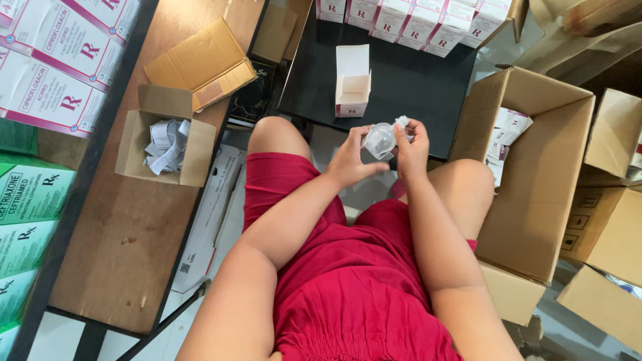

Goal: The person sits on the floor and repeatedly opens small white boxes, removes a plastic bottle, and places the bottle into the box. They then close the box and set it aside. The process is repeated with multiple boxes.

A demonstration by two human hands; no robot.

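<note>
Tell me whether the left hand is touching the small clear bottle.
Touching. The head view shows the left hand with its fingers wrapped against the clear bottle, while the right hand pinches its top.

Small open carton: white, upright on the black table, just beyond the fingers.
Row of white-and-pink cartons: at the table's far edge.
Large cardboard box: right of the fingers, holding more cartons.
Box of folded leaflets: well left, on a wooden table.
</note>
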